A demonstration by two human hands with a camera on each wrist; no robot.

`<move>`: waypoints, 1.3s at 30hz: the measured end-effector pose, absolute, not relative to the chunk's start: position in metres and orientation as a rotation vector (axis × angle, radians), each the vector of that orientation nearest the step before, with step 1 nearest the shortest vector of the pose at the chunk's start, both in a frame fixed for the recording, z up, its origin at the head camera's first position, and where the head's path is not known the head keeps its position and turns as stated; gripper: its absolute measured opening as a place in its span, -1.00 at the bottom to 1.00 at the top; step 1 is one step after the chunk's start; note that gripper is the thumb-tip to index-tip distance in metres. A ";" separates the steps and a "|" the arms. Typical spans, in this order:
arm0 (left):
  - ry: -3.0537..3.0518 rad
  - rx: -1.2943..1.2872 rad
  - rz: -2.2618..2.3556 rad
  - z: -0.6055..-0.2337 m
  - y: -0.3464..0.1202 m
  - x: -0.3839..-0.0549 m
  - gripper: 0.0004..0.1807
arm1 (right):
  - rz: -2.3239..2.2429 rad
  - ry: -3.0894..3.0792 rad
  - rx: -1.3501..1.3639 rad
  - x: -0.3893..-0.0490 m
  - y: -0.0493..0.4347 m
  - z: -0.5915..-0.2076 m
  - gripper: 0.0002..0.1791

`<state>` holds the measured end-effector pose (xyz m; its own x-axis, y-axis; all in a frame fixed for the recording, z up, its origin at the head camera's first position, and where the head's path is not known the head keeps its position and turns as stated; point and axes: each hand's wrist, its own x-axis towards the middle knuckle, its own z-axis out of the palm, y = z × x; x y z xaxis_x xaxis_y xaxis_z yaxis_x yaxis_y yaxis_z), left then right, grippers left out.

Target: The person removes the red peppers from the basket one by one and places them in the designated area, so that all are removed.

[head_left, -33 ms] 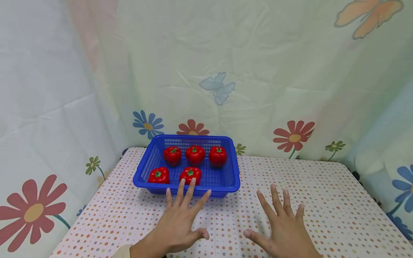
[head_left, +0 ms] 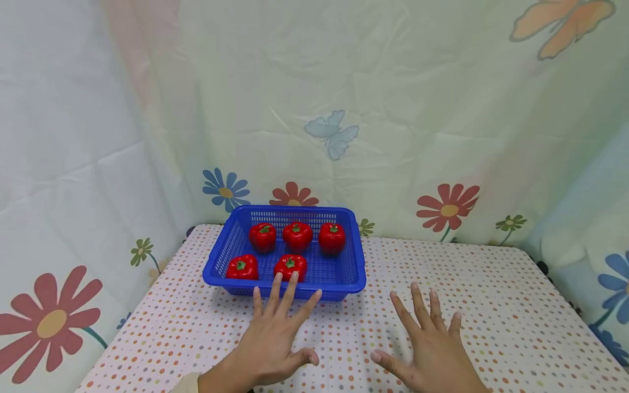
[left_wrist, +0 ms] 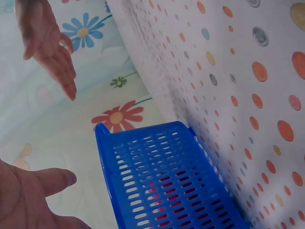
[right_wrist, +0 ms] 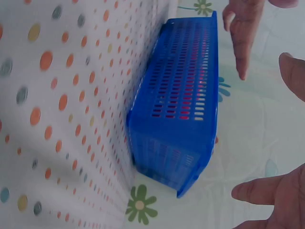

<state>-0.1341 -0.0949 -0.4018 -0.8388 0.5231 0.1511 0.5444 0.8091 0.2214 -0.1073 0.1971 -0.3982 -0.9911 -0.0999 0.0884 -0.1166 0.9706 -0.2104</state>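
A white tabletop covering printed with small orange, yellow and grey dots (head_left: 530, 305) spreads across the lower view. Behind it hangs a pale green, lightly creased fabric backdrop (head_left: 417, 120), bearing a light-blue printed butterfly (head_left: 336, 134), an orange printed butterfly (head_left: 580, 24) at upper right, a blue-petalled printed daisy (head_left: 226, 191) and a long-stemmed red printed flower (head_left: 448, 210).

The left hand (head_left: 270, 343) and right hand (head_left: 434, 350) hover apart, backs facing up, fingers (head_left: 287, 295) straight and spread, thumbs (head_left: 306, 357) pointing inward toward each other.
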 end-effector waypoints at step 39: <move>-2.204 -0.464 -2.354 -0.444 -0.261 -0.297 -0.40 | 0.734 -3.047 0.426 -0.118 0.145 -0.385 -0.50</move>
<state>-0.2970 -0.2608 -0.4439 -0.9529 0.2757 0.1267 0.1082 -0.0813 0.9908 -0.1181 0.1454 -0.3851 -0.9635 -0.2644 0.0420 -0.2545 0.8560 -0.4500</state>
